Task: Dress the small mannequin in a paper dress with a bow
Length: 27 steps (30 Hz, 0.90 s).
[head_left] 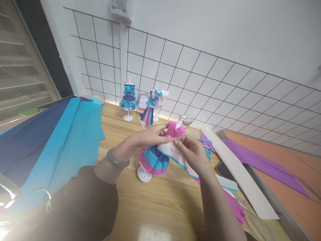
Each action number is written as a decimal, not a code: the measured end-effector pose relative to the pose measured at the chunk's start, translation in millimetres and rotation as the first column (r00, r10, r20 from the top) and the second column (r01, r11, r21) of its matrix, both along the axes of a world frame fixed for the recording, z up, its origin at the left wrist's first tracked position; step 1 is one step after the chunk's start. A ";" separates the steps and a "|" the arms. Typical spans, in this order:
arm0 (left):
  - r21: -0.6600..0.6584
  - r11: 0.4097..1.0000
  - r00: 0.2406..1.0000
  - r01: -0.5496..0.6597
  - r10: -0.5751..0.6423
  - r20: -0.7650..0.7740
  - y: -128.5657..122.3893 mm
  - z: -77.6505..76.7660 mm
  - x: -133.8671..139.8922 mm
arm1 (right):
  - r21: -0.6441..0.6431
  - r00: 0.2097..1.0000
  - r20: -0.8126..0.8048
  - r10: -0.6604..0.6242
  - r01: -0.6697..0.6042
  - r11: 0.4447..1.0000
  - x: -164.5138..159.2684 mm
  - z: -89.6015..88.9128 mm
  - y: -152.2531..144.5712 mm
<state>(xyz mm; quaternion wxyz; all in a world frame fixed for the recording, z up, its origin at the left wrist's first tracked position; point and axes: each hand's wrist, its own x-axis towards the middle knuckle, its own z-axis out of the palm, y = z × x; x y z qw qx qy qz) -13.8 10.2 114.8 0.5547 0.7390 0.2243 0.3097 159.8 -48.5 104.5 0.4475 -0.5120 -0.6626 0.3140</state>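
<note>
Miniature dress (155, 160) has white cloth (172, 152) pinched by left fingers (162, 139) and right fingers (182, 146), near a card (142, 103) blurred past reading.

The tabletop (160, 204) looks like smooth wood under a glossy finish that throws back light. The small dress (154, 159) is gathered, creased cloth, matt like the blue-edged strip (175, 156) across it; the stand's base (144, 175) looks like smooth plastic. The bangle (117, 160) has a polished, stone-like sheen. The wall grid (183, 45) looks like thin metal wire, the sleeve (97, 201) matt cloth
</note>
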 end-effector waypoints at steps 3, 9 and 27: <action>-0.024 1.000 1.000 0.007 -0.007 -0.023 -2.1 2.9 -2.6 | -0.014 1.000 0.001 -0.013 0.013 1.000 -1.6 -0.1 0.0; -0.043 0.998 0.998 0.054 -0.053 0.021 0.5 0.8 -0.1 | -0.018 0.999 -0.055 -0.002 0.001 1.000 -2.7 -1.4 0.3; -0.051 0.996 0.993 0.074 -0.069 0.093 7.0 -10.6 2.1 | -0.054 0.996 -0.062 0.066 -0.070 0.996 2.3 -2.1 0.7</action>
